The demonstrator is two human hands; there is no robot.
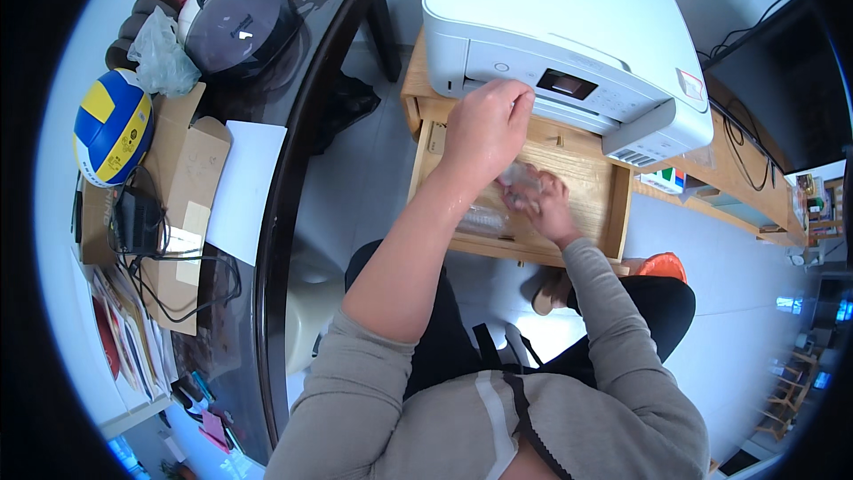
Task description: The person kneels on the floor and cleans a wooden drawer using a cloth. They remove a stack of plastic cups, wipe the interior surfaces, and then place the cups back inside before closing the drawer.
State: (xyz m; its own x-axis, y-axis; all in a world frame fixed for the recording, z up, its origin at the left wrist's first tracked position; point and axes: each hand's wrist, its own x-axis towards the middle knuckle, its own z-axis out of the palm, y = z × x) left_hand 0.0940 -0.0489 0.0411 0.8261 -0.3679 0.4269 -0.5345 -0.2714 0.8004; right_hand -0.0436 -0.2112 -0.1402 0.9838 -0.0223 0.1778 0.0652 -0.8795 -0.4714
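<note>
My left hand (490,127) is raised over an open wooden drawer (600,193), in front of the white printer (566,0). Its fingers curl away from view, so whether they grip anything is hidden. Lower down, inside the drawer's outline, my right hand (550,207) is blurred. A crumpled piece of clear plastic (520,177) appears between its fingers. Another clear plastic packet (481,220) lies on the drawer floor, near the front left. A small tan card-like piece (436,138) rests in the drawer's back left corner.
The printer stands on a wooden cabinet (414,80). A dark table (266,267) at left carries a helmet (240,27), a volleyball (113,127), an opened cardboard box (180,180), white paper (246,180) and a cabled black adapter (138,220). An orange container (663,268) stands right of the drawer.
</note>
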